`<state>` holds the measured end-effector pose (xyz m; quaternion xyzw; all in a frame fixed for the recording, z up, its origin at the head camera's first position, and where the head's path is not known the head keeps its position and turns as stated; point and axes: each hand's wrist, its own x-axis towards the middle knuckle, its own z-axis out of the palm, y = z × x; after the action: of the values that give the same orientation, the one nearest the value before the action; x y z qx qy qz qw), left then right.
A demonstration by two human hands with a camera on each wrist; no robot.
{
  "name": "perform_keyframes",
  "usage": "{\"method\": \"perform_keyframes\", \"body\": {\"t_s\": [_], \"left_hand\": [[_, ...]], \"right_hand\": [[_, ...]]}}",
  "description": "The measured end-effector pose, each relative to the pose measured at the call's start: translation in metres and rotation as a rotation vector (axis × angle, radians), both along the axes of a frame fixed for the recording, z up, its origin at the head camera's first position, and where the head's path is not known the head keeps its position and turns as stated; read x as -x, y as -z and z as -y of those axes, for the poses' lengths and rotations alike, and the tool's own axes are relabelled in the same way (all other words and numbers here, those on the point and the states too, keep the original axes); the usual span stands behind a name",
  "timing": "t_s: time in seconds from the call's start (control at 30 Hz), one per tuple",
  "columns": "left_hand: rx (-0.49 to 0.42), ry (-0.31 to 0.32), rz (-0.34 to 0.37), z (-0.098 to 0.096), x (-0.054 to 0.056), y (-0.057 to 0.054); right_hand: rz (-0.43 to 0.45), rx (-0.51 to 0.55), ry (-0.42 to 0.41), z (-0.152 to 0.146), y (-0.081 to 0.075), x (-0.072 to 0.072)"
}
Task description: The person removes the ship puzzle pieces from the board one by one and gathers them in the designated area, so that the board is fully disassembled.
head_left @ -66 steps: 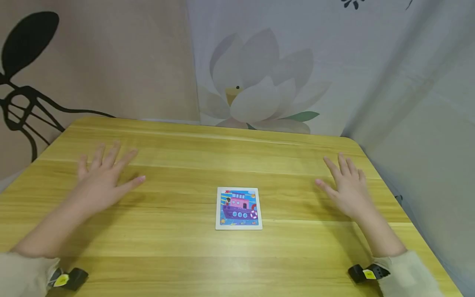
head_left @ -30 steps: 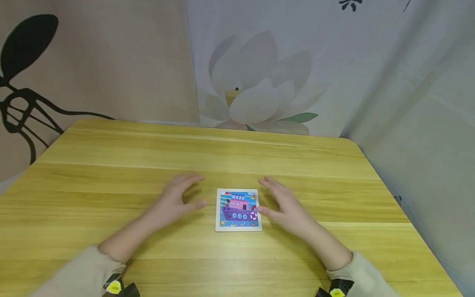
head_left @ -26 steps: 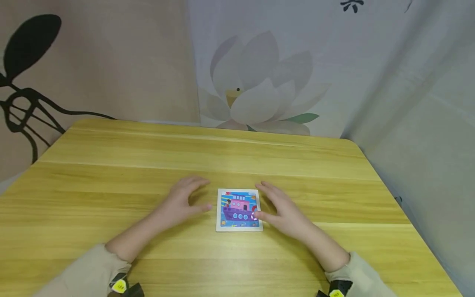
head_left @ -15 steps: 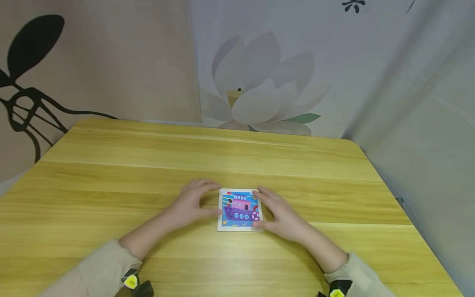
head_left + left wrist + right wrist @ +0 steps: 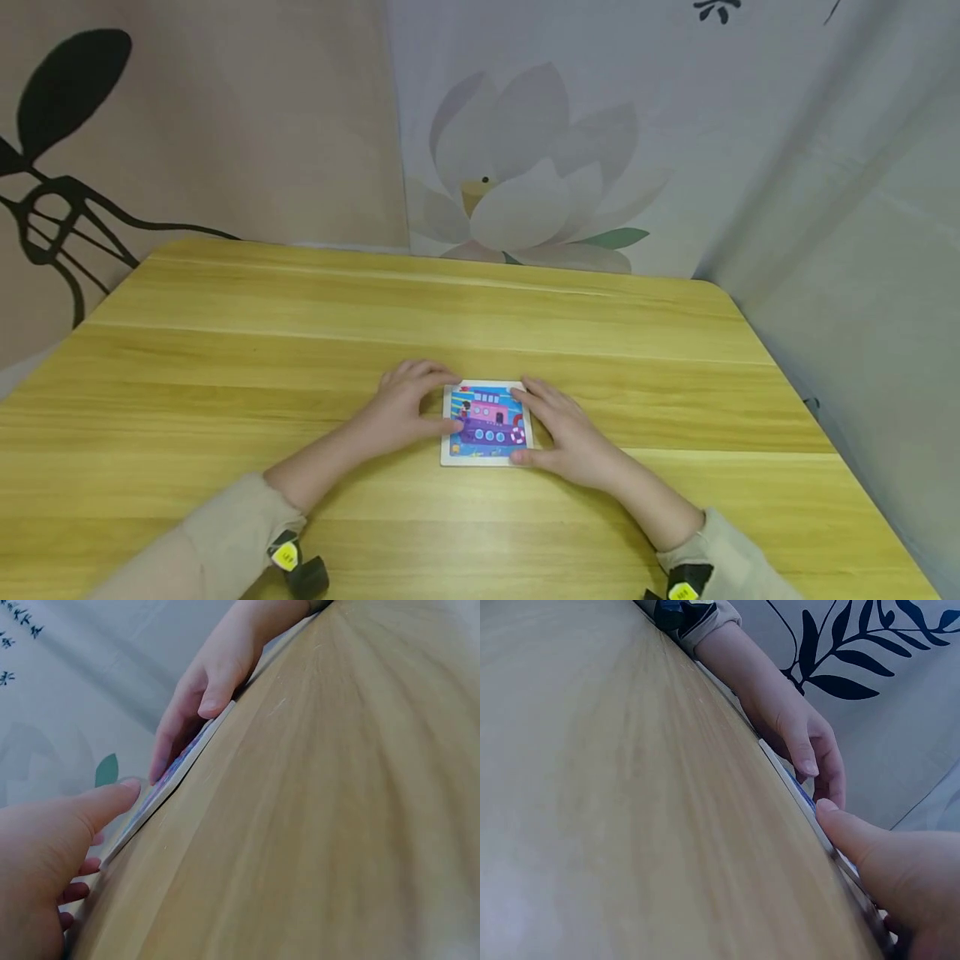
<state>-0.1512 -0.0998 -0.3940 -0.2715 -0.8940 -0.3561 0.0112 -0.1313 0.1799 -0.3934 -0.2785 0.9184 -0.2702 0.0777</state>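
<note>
A square picture board (image 5: 491, 421) with a white border and a cartoon of a purple and pink boat lies flat on the wooden table. At its left side is my left hand (image 5: 412, 406), thumb over the picture and fingers by the far left corner. My right hand (image 5: 566, 433) holds the right side, its thumb near the lower corner and its fingers bent over the upper one. In the left wrist view the board (image 5: 161, 796) shows as a thin slab between both hands. The right wrist view shows my right thumb (image 5: 844, 829) over the board's edge.
The wooden table (image 5: 262, 300) has rounded far corners. Behind it hangs a pale cloth (image 5: 517, 167) printed with a large flower, and dark plant shapes show at the left. Black wrist cameras (image 5: 303, 571) sit at the beige cuffs.
Both hands came in from wide apart, fingers spread, to the board's two sides. Over the last half second my left hand moved right onto its edge; my right hand stayed nearly still.
</note>
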Motion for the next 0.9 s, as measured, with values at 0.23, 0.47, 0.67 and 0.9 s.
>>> {"method": "perform_keyframes", "body": {"t_s": [0.23, 0.47, 0.67, 0.9], "left_hand": [[0.023, -0.015, -0.023, -0.008, 0.008, 0.001], [0.017, -0.051, 0.008, -0.012, 0.01, 0.002], [0.018, -0.08, 0.02, -0.016, 0.011, -0.001], [0.03, -0.11, 0.074, -0.019, 0.013, -0.005]], "right_hand": [[0.012, -0.007, 0.011, 0.002, -0.002, 0.0], [0.024, -0.005, 0.019, 0.001, -0.004, 0.0], [0.03, 0.0, 0.021, 0.0, -0.003, 0.0], [0.029, -0.01, 0.014, 0.001, -0.003, 0.001]]}}
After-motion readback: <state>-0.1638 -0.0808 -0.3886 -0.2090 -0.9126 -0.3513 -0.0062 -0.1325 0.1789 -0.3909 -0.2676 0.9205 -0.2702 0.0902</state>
